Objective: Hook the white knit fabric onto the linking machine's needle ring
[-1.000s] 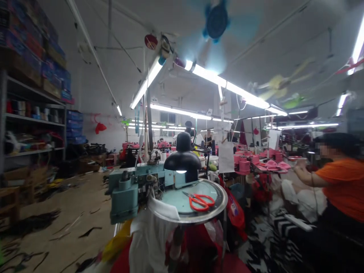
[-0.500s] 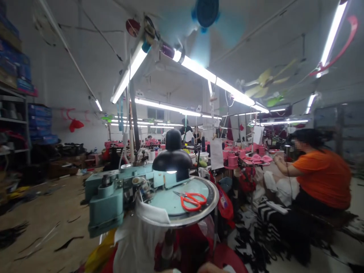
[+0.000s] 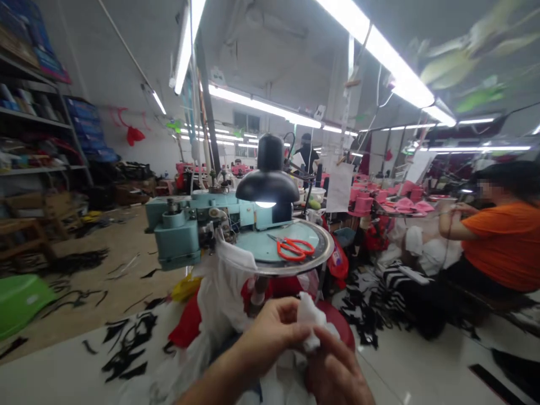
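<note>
Head view: at 5 o'clock I see the left hand [image 3: 276,325] pinching white cloth [image 3: 310,318]; the right hand [image 3: 340,360] touches it, grip too blurred to tell. Scissors [image 3: 296,249] lie beyond, on the round plate [image 3: 253,246].

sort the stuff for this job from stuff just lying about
Likely in use:
- white cloth, in left hand, right hand touching it
- machine, white fabric on its rim
- lit lamp
- orange scissors

Likely just lying about:
- black scraps, on floor
- green plastic item
</note>
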The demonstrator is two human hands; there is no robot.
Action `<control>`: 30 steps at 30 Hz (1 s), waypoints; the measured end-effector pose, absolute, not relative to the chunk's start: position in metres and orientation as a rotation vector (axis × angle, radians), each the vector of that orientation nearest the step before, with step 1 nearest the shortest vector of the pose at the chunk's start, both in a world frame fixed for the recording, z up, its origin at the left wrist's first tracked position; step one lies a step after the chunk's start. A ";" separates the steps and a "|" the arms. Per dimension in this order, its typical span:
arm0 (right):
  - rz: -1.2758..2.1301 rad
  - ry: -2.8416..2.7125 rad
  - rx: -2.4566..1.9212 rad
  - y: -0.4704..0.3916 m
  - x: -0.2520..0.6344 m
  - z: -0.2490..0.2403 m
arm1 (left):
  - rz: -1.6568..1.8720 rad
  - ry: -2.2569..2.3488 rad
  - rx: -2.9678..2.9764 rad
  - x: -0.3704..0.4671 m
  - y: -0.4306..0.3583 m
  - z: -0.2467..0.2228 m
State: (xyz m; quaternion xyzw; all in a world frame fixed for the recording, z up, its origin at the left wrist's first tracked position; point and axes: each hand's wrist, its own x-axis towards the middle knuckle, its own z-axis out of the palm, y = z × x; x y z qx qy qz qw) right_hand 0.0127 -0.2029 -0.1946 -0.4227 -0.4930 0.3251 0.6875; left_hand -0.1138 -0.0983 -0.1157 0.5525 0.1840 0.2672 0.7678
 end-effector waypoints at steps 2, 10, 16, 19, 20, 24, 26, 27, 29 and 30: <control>0.631 -1.028 -0.943 -0.194 0.014 -0.172 | 0.616 0.361 1.184 -0.120 -0.093 -0.106; 0.268 -1.082 -1.171 -0.171 0.023 -0.114 | 0.658 0.447 1.170 -0.125 -0.072 -0.106; 0.325 -0.962 -1.273 -0.171 0.032 -0.115 | 0.624 0.357 1.040 -0.131 -0.067 -0.105; 0.360 -0.967 -1.294 -0.171 0.034 -0.119 | 0.642 0.392 1.024 -0.132 -0.067 -0.105; 0.364 -0.969 -1.298 -0.172 0.034 -0.121 | 0.646 0.413 1.018 -0.132 -0.067 -0.106; 0.274 -0.988 -1.342 -0.175 0.043 -0.127 | 0.648 0.470 1.093 -0.139 -0.071 -0.109; 0.203 -1.014 -1.392 -0.179 0.050 -0.130 | 0.610 0.486 1.271 -0.148 -0.074 -0.110; 0.193 -1.029 -1.409 -0.182 0.054 -0.132 | 0.592 0.512 1.408 -0.153 -0.075 -0.110; 0.222 -1.049 -1.413 -0.188 0.060 -0.136 | 0.569 0.613 1.734 -0.164 -0.080 -0.110; 0.253 -1.049 -1.402 -0.192 0.062 -0.138 | 0.561 0.676 1.891 -0.169 -0.083 -0.111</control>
